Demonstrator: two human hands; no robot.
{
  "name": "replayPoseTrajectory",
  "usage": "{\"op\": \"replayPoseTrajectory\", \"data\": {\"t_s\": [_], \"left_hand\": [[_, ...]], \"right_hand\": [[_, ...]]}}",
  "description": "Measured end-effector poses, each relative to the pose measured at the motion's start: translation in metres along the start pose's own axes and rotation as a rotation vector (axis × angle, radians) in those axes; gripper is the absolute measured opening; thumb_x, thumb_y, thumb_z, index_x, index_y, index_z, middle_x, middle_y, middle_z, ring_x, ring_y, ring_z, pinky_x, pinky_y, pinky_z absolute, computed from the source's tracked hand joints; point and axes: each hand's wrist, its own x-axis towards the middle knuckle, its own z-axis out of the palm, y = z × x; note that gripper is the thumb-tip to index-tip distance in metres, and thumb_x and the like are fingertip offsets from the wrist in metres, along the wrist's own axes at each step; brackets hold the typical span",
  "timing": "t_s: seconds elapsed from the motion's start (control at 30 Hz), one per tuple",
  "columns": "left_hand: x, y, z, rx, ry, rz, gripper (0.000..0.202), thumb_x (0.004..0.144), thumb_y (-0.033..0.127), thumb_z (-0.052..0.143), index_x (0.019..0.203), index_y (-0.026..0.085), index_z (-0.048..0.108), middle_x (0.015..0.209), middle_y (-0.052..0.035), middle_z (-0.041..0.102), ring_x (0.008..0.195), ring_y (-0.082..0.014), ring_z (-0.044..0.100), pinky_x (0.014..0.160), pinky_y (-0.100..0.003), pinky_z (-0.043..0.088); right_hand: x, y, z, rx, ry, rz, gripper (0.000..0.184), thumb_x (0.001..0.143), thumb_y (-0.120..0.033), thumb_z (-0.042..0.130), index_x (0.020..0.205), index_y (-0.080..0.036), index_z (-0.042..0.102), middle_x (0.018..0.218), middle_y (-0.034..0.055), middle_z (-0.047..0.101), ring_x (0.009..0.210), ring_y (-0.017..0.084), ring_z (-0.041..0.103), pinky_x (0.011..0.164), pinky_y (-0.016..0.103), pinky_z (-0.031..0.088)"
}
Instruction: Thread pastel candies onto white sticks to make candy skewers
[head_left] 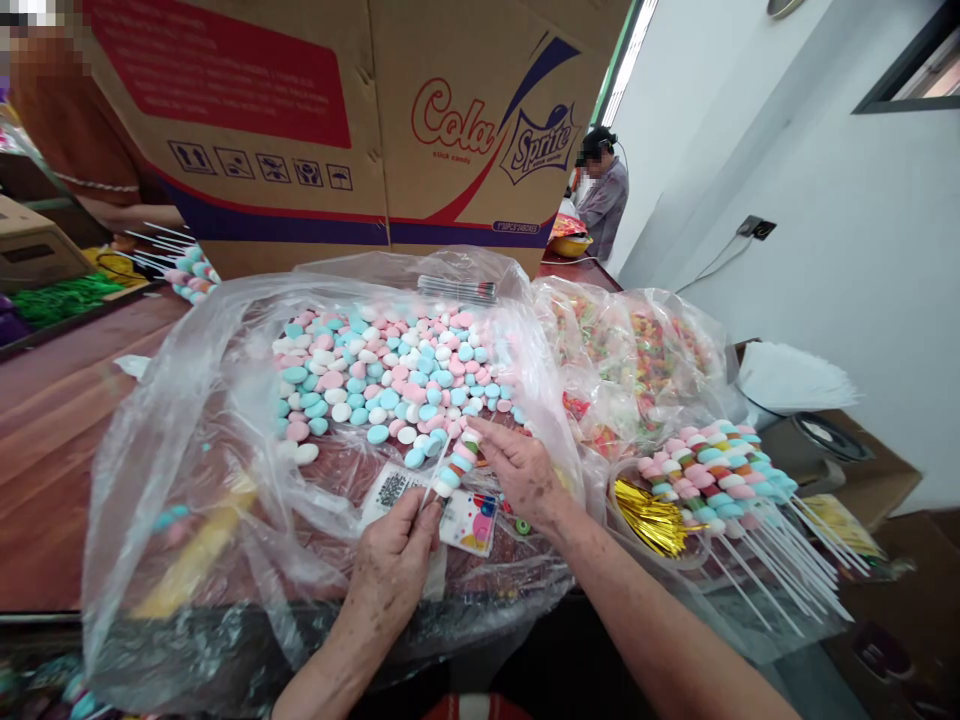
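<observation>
Got a candy stick [456, 466] clamped near its lower end between thumb and fingers of the left hand [394, 548], just below the middle of the frame, tilted up toward the right. Loaded with blue, white, pink and a few darker pieces, stacked pretty tight. Got the right hand [521, 472] up at the top end, fingertips right at the uppermost pink piece; can't really tell if pinching it or just touching.

Seeing a printed card [472, 525] under the hands, with a QR code at its left end. Past that, mid-frame, got a big spread of loose candies [390, 370] in pink, blue and white, on clear plastic [150, 450] over a reddish table [45, 400]. Spotting bagged gummies [637, 340] right of centre, then a heap of more sticks [712, 465] at lower right, beside some gold ties [646, 520].

Got a big box [442, 105] across the top, marked Cola and Sprite. Also seeing a person in orange-brown [71, 115] at upper left, near green ties [64, 298], and a person in a cap [606, 190] at upper right, well apart from the hands.
</observation>
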Motion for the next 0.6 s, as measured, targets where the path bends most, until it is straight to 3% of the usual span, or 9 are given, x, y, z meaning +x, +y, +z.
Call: {"op": "replayPoseTrajectory", "data": {"t_s": [0.17, 0.4, 0.53, 0.6], "left_hand": [[0.000, 0.003, -0.001, 0.010, 0.021, -0.005, 0.033, 0.086, 0.044, 0.046, 0.062, 0.023, 0.048, 0.052, 0.0057, 0.045, 0.051, -0.0138, 0.042, 0.052, -0.023, 0.034], [0.001, -0.004, 0.000, 0.016, 0.045, -0.007, 0.034, 0.088, 0.044, 0.047, 0.062, 0.022, 0.051, 0.053, 0.0055, 0.045, 0.052, -0.0134, 0.043, 0.052, -0.023, 0.034], [-0.001, -0.005, 0.000, -0.094, 0.015, -0.073, 0.036, 0.088, 0.049, 0.050, 0.066, 0.021, 0.053, 0.047, 0.0075, 0.041, 0.045, -0.0120, 0.038, 0.044, -0.021, 0.029], [-0.001, -0.003, 0.000, -0.157, -0.005, -0.110, 0.037, 0.087, 0.053, 0.051, 0.069, 0.021, 0.056, 0.045, 0.0085, 0.039, 0.041, -0.0111, 0.035, 0.041, -0.021, 0.027]], "right_hand": [[-0.005, -0.002, 0.009, 0.026, 0.022, -0.027, 0.037, 0.094, -0.028, 0.048, 0.126, -0.029, 0.064, 0.124, -0.0013, 0.069, 0.119, 0.019, 0.061, 0.105, 0.036, 0.047], [-0.006, -0.013, 0.003, 0.076, -0.038, -0.065, 0.037, 0.094, -0.028, 0.047, 0.127, -0.028, 0.063, 0.128, 0.0003, 0.066, 0.122, 0.020, 0.059, 0.108, 0.037, 0.043], [-0.010, -0.017, 0.014, 0.340, -0.101, -0.011, 0.058, 0.088, -0.028, 0.057, 0.144, -0.024, 0.044, 0.137, 0.0045, 0.058, 0.116, 0.020, 0.061, 0.099, 0.034, 0.050], [-0.013, -0.016, 0.023, 0.443, -0.070, 0.012, 0.070, 0.085, -0.025, 0.060, 0.149, -0.025, 0.033, 0.135, 0.0054, 0.059, 0.112, 0.020, 0.063, 0.095, 0.033, 0.052]]}}
